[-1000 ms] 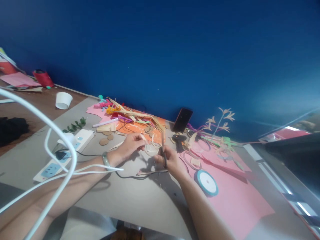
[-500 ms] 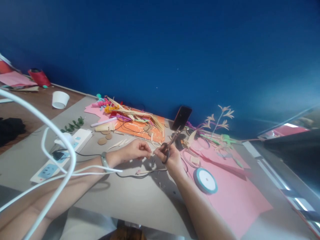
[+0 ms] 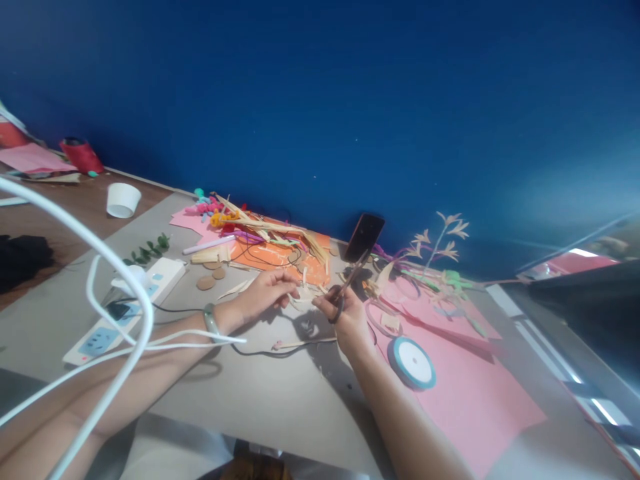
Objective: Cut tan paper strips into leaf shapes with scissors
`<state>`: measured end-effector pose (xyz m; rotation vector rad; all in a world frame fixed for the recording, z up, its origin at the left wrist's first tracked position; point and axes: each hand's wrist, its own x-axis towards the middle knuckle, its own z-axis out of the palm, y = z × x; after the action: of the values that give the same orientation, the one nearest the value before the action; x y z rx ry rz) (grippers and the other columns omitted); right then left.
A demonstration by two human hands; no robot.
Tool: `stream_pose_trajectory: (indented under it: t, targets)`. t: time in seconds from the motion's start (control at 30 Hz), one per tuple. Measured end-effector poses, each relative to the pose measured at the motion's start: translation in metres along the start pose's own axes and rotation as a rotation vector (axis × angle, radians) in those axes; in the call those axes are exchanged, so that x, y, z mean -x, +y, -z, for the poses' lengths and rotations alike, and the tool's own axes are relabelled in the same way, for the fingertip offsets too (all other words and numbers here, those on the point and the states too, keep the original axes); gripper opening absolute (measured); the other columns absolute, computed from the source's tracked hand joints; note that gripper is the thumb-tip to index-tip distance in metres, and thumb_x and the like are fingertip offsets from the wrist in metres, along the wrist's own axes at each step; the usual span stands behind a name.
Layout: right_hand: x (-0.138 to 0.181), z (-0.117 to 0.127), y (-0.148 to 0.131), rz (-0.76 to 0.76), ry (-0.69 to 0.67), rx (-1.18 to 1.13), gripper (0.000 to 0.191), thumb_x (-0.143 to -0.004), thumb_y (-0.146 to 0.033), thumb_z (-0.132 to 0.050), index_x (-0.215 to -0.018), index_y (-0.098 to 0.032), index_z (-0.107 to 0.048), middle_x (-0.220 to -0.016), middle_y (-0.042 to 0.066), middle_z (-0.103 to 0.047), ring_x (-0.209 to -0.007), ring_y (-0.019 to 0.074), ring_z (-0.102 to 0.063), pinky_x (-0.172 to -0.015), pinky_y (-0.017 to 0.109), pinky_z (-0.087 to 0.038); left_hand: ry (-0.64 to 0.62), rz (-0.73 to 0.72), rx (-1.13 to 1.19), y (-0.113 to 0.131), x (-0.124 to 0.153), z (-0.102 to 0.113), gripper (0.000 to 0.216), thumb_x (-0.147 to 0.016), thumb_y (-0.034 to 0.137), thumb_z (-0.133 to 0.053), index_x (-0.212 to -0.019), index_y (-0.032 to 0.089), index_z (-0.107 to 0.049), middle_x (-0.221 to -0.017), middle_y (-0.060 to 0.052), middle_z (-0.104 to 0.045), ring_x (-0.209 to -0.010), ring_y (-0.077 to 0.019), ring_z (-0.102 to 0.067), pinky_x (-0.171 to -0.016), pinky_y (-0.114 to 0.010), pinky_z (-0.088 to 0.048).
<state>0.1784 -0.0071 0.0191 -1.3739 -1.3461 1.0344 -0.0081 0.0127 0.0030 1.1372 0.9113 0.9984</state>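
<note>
A thin, straw-coloured strip of dry, fibrous material (image 3: 305,299) is hanging above the grey tabletop (image 3: 280,407), between the fingertips of both hands. The left hand (image 3: 266,293) is pinching it between thumb and fingers, a pale green bangle (image 3: 211,320) circling that wrist. The right hand (image 3: 354,327) is curling around dark-handled metal scissors (image 3: 339,308), their blades pointing up and away; whether its fingertips are also touching the strip, I cannot tell.

Loose, pale husk pieces (image 3: 236,289) are lying just beside the left hand, with flat, round brown discs (image 3: 205,283) near them. Beyond the hands, a bundle of long, dry straw-coloured strips (image 3: 280,230) is resting across a flat orange sheet (image 3: 263,255), and a dark rectangular phone (image 3: 367,231) is leaning against the deep blue wall (image 3: 320,113).

Farther right, a white ribbon spool with a teal rim (image 3: 415,362) is sitting on pink paper (image 3: 485,407). Farther left, a long white power strip (image 3: 97,341) is lying near a green leafy sprig (image 3: 156,247).
</note>
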Motion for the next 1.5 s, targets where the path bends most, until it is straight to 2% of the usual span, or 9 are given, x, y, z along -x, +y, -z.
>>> stream_pose_trajectory:
  t: [0.17,0.33,0.5,0.63,0.8,0.93,1.23,1.5]
  targets:
    - [0.003,-0.006,0.001,-0.026,-0.017,-0.032,0.038,-0.061,-0.044,-0.075,-0.072,-0.021,-0.047,-0.058,-0.003,-0.052,-0.049,0.0099,-0.044,-0.047,0.024,-0.036,-0.107,0.032,-0.132,-0.002,0.004,-0.002,0.027,-0.07,0.037,-0.069,-0.08,0.013,-0.065,-0.053,0.003,-0.052,-0.044,-0.0065,-0.043,-0.042,-0.018,-0.031]
    - [0.0,-0.009,0.01,-0.051,-0.068,-0.007,0.04,-0.055,-0.042,-0.079,-0.067,-0.02,-0.048,-0.051,-0.005,-0.05,-0.046,0.0091,-0.042,-0.046,0.024,-0.035,-0.043,-0.002,-0.179,0.003,0.007,-0.003,0.02,-0.074,0.034,-0.064,-0.073,0.014,-0.064,-0.054,0.003,-0.052,-0.047,-0.0065,-0.045,-0.047,-0.019,-0.033]
    - [-0.001,-0.006,0.011,-0.002,-0.126,0.033,0.041,-0.059,-0.043,-0.078,-0.07,-0.02,-0.046,-0.054,-0.006,-0.049,-0.049,0.0091,-0.042,-0.048,0.023,-0.034,-0.021,-0.022,-0.169,0.008,0.009,-0.004,0.017,-0.074,0.03,-0.063,-0.072,0.013,-0.063,-0.055,0.002,-0.053,-0.05,-0.0067,-0.045,-0.049,-0.019,-0.034]
    - [-0.003,0.001,0.01,0.054,-0.27,0.187,0.04,-0.067,-0.045,-0.073,-0.069,-0.021,-0.042,-0.058,-0.005,-0.048,-0.053,0.0101,-0.044,-0.05,0.023,-0.034,0.043,-0.061,-0.069,0.006,0.006,-0.003,0.016,-0.074,0.029,-0.062,-0.073,0.013,-0.06,-0.053,0.003,-0.053,-0.049,-0.0066,-0.046,-0.049,-0.019,-0.035]
    - [-0.003,0.009,0.008,0.02,-0.472,0.364,0.039,-0.072,-0.05,-0.068,-0.071,-0.02,-0.043,-0.058,-0.004,-0.05,-0.054,0.011,-0.045,-0.05,0.023,-0.033,0.063,-0.1,0.008,0.002,0.001,0.001,0.014,-0.072,0.026,-0.061,-0.071,0.013,-0.056,-0.051,0.003,-0.053,-0.046,-0.0062,-0.046,-0.046,-0.019,-0.033]
    - [0.0,0.01,0.006,0.007,-0.562,0.426,0.04,-0.073,-0.052,-0.066,-0.069,-0.02,-0.041,-0.056,-0.005,-0.05,-0.053,0.0107,-0.044,-0.049,0.023,-0.032,0.071,-0.11,0.037,0.002,0.0,0.002,0.011,-0.069,0.023,-0.062,-0.072,0.013,-0.057,-0.053,0.003,-0.055,-0.047,-0.0071,-0.049,-0.046,-0.019,-0.034]
    - [0.001,0.008,0.007,-0.092,-0.622,0.22,0.041,-0.071,-0.047,-0.071,-0.068,-0.021,-0.04,-0.052,-0.005,-0.052,-0.048,0.0098,-0.045,-0.045,0.022,-0.03,0.101,-0.108,0.052,0.007,0.002,0.0,0.01,-0.069,0.022,-0.063,-0.071,0.013,-0.057,-0.051,0.004,-0.054,-0.046,-0.0061,-0.048,-0.045,-0.018,-0.033]
    - [0.0,0.008,0.007,-0.126,-0.653,0.138,0.043,-0.069,-0.047,-0.074,-0.065,-0.021,-0.039,-0.047,-0.006,-0.052,-0.043,0.0085,-0.042,-0.043,0.021,-0.028,0.103,-0.102,0.054,0.005,0.001,0.001,0.012,-0.069,0.022,-0.064,-0.071,0.013,-0.056,-0.052,0.004,-0.054,-0.046,-0.0058,-0.048,-0.045,-0.018,-0.033]
